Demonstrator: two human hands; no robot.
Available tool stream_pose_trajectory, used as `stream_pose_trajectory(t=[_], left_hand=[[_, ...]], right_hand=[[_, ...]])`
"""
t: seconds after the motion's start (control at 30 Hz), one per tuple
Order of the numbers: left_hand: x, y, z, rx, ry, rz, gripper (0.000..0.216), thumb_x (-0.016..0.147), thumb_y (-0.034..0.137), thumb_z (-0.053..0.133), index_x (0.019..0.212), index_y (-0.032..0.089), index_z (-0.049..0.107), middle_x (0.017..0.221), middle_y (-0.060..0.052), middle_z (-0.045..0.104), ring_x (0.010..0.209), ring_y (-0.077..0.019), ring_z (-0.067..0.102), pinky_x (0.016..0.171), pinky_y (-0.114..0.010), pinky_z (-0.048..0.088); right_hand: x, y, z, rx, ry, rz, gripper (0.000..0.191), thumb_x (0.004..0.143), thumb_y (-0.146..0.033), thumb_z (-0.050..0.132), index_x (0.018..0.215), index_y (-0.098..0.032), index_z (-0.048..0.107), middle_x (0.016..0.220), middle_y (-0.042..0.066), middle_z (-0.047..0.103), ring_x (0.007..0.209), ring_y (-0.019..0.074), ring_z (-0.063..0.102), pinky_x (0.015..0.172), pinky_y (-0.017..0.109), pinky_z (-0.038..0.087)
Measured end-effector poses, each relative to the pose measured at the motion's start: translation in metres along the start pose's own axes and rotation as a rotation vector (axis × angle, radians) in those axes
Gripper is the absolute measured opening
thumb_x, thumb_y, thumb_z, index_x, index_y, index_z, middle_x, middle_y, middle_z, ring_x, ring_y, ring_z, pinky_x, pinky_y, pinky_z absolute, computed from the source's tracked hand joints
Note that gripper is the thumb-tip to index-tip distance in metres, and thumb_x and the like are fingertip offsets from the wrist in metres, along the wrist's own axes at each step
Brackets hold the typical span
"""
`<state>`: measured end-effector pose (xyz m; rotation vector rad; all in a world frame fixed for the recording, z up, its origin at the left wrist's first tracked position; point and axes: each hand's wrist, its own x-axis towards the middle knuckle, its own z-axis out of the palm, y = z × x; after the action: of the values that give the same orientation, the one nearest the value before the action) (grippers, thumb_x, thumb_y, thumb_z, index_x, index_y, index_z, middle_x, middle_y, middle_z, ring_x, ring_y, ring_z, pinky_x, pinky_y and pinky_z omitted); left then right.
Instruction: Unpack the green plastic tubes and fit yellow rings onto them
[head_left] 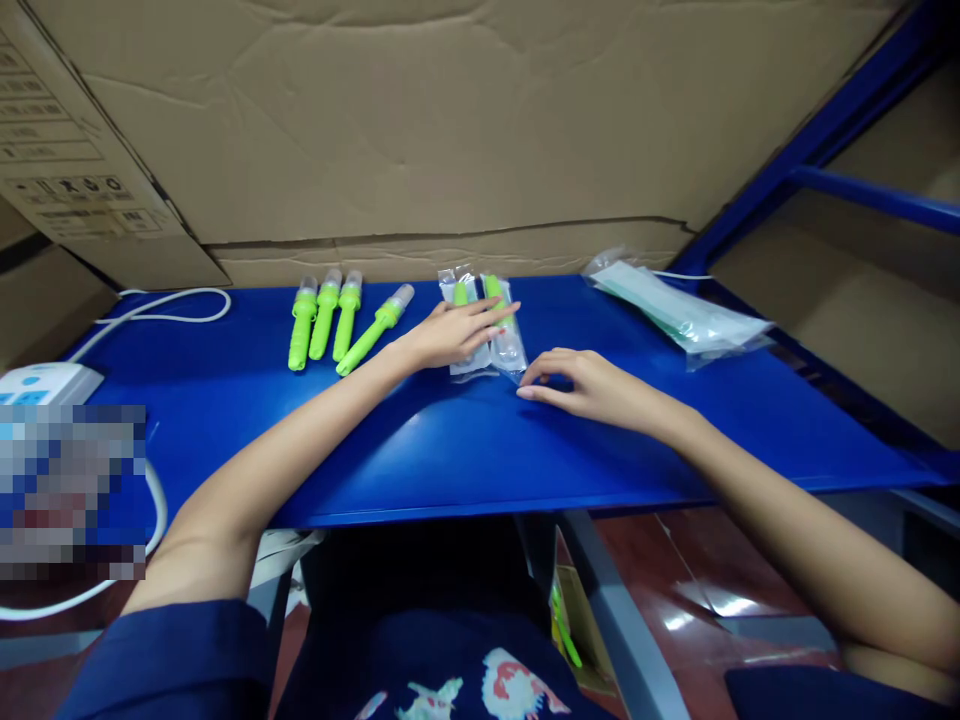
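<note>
Two clear plastic bags, a left bag (pixel 469 362) and a right bag (pixel 510 350), lie side by side on the table, each with a bright green stick inside. My left hand (pixel 457 332) rests flat across both, fingers stretched out, partly hiding them. At the lower corner of the right bag is my right hand (pixel 581 385), its thumb and fingertips close together in a pinch at the bag's edge. Left of the bags lie several loose green sticks (pixel 349 315) with clear caps; one nearest my left wrist, a slanted stick (pixel 379 328), is set apart.
A flat stack of clear and white bags (pixel 679 310) lies at the right rear of the blue table (pixel 450 450). A white power strip (pixel 52 385) with a cable (pixel 187 300) sits at left. Cardboard (pixel 450 120) walls the back. A blue frame bar (pixel 870 195) stands at right.
</note>
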<state>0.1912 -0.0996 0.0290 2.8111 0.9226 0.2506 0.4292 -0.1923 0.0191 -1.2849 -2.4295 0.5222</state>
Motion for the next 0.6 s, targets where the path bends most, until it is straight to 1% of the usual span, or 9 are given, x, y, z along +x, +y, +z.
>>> stream_pose_trajectory(t=[0.07,0.13,0.17,0.23,0.3,0.37,0.47,0.53,0.6], left_hand=[[-0.011,0.000,-0.005,-0.005,0.153,-0.082,0.053,0.108,0.033,0.033,0.160,0.020,0.042,0.166,-0.014,0.047,0.152,-0.0281,0.047,0.116,-0.046,0.041],[-0.024,0.000,-0.009,0.043,0.284,-0.205,0.045,0.104,0.028,0.040,0.141,0.014,0.060,0.141,-0.016,0.069,0.131,-0.0287,0.064,0.110,-0.043,0.045],[-0.031,0.001,-0.010,0.085,0.304,-0.259,0.039,0.101,0.027,0.043,0.127,0.013,0.068,0.124,-0.015,0.076,0.117,-0.0289,0.070,0.108,-0.044,0.045],[-0.044,0.003,-0.011,0.171,0.238,-0.306,0.031,0.097,0.030,0.049,0.096,0.015,0.077,0.094,-0.011,0.080,0.096,-0.0292,0.075,0.107,-0.047,0.044],[-0.053,0.008,-0.007,0.221,0.127,-0.290,0.037,0.096,0.039,0.054,0.079,0.017,0.078,0.080,-0.011,0.079,0.089,-0.0308,0.076,0.103,-0.050,0.045],[-0.058,0.014,0.000,0.234,0.078,-0.275,0.040,0.094,0.049,0.058,0.085,0.016,0.081,0.081,-0.013,0.080,0.089,-0.0327,0.077,0.098,-0.049,0.046],[-0.056,0.023,0.014,0.261,0.146,-0.341,0.048,0.095,0.055,0.061,0.111,0.014,0.080,0.089,-0.015,0.081,0.090,-0.0335,0.078,0.095,-0.047,0.047],[-0.051,0.025,0.023,0.280,0.186,-0.401,0.058,0.097,0.063,0.059,0.112,0.011,0.078,0.092,-0.018,0.081,0.091,-0.0340,0.078,0.095,-0.046,0.048],[-0.046,0.025,0.028,0.289,0.183,-0.422,0.064,0.097,0.069,0.056,0.106,0.010,0.079,0.094,-0.020,0.081,0.092,-0.0340,0.078,0.095,-0.046,0.048]], right_hand=[[0.002,-0.001,-0.007,0.001,0.053,0.049,0.034,0.100,-0.051,0.055,0.088,-0.025,0.074,0.087,0.006,0.077,0.079,0.0256,0.072,0.075,0.038,0.051],[0.009,0.001,-0.013,-0.012,0.139,0.089,0.032,0.100,-0.048,0.054,0.087,-0.025,0.072,0.081,0.006,0.077,0.071,0.0240,0.069,0.070,0.037,0.050],[0.015,0.004,-0.016,-0.021,0.182,0.095,0.029,0.099,-0.046,0.055,0.088,-0.024,0.072,0.081,0.006,0.076,0.070,0.0239,0.069,0.070,0.037,0.050],[0.031,0.011,-0.019,-0.042,0.246,0.082,0.024,0.097,-0.040,0.056,0.094,-0.022,0.072,0.088,0.009,0.078,0.075,0.0254,0.070,0.074,0.039,0.053],[0.051,0.019,-0.017,-0.081,0.278,0.047,0.025,0.097,-0.034,0.054,0.104,-0.020,0.073,0.102,0.012,0.079,0.087,0.0282,0.072,0.081,0.042,0.055],[0.072,0.025,-0.011,-0.134,0.260,-0.017,0.032,0.098,-0.030,0.051,0.115,-0.016,0.073,0.118,0.016,0.077,0.103,0.0315,0.072,0.093,0.047,0.055],[0.095,0.026,0.003,-0.230,0.176,-0.093,0.042,0.098,-0.031,0.055,0.133,-0.014,0.070,0.140,0.019,0.069,0.131,0.0375,0.061,0.109,0.056,0.046],[0.102,0.022,0.012,-0.276,0.127,-0.059,0.045,0.100,-0.031,0.053,0.138,-0.015,0.069,0.144,0.018,0.067,0.137,0.0400,0.056,0.109,0.059,0.043],[0.103,0.016,0.019,-0.296,0.104,-0.011,0.046,0.102,-0.029,0.048,0.141,-0.014,0.068,0.144,0.019,0.067,0.137,0.0401,0.056,0.108,0.059,0.042]])
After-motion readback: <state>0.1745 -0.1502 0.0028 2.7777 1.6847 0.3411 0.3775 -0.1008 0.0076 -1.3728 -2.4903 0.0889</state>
